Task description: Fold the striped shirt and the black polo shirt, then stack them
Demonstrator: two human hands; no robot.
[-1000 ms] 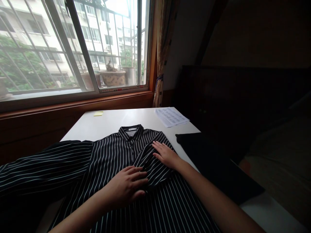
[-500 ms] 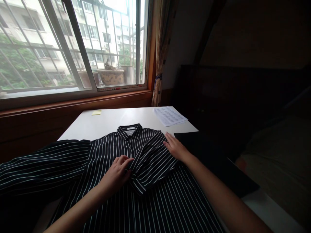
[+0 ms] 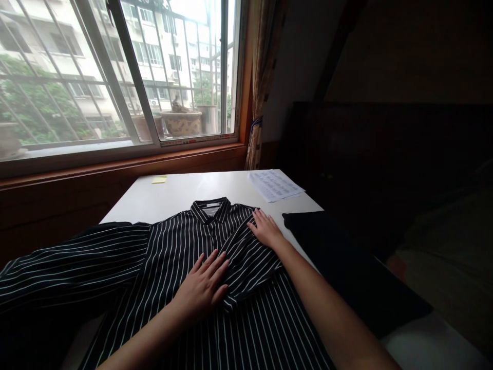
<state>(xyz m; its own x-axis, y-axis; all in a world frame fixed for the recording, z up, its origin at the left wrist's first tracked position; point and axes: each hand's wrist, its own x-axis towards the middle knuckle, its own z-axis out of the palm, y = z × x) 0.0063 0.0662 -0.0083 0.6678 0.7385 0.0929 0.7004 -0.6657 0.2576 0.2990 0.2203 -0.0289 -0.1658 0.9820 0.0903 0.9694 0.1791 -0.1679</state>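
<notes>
A black shirt with thin white stripes (image 3: pixel 169 252) lies face up on the white table (image 3: pixel 154 200), its collar toward the window. Its right sleeve is folded in across the chest; its other sleeve stretches out to the left. My left hand (image 3: pixel 204 288) lies flat on the cuff end of the folded sleeve, fingers stretched out. My right hand (image 3: pixel 265 229) rests flat on the shirt's right shoulder, near the fold, fingers spread.
A printed sheet of paper (image 3: pixel 275 185) and a yellow sticky note (image 3: pixel 159 179) lie at the table's far side. A dark cloth (image 3: pixel 346 257) covers the right part of the table. Behind stands a barred window (image 3: pixel 115 77) with a curtain (image 3: pixel 262 77).
My left hand, curled on the sleeve's edge half a second ago, now lies flat on it. My right hand slid back from the shirt's outer edge onto the shoulder.
</notes>
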